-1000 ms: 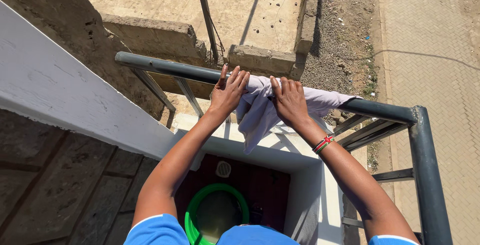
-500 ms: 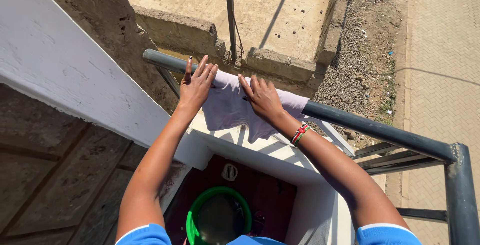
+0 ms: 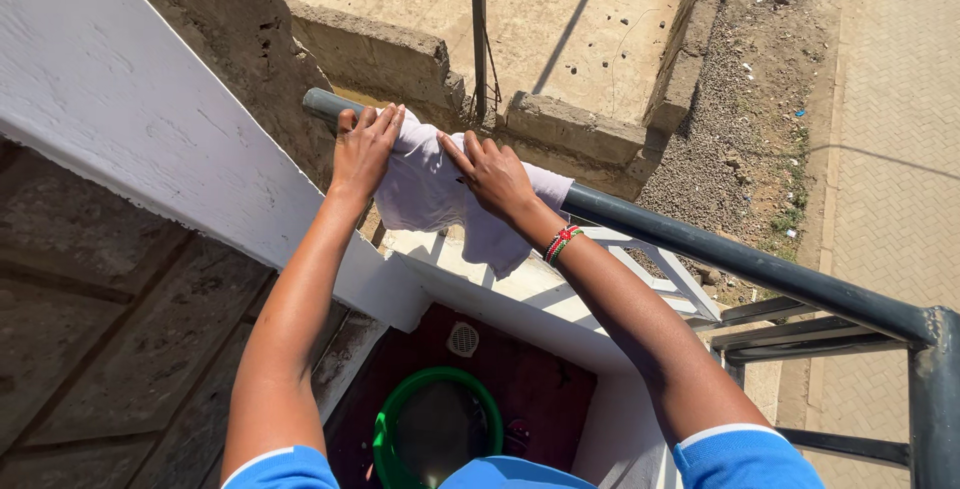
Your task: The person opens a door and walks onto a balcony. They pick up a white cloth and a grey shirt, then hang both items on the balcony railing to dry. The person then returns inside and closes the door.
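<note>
Two hands press flat on a pale lilac cloth (image 3: 430, 194) draped over the grey metal railing (image 3: 760, 267), so it hangs evenly on both sides. The left hand (image 3: 363, 147) pins its far-left edge, fingers spread; the right hand (image 3: 492, 174), a beaded bracelet (image 3: 561, 245) at its wrist, lies open just beside it. Below, near, sits a green basin (image 3: 386, 429).

A dark grey rail (image 3: 760, 267) runs across the balcony's edge with a pale cloth (image 3: 425, 194) draped over it near the wall end, while down on the dark red floor (image 3: 530, 379) sits a green basin (image 3: 437, 436).
</note>
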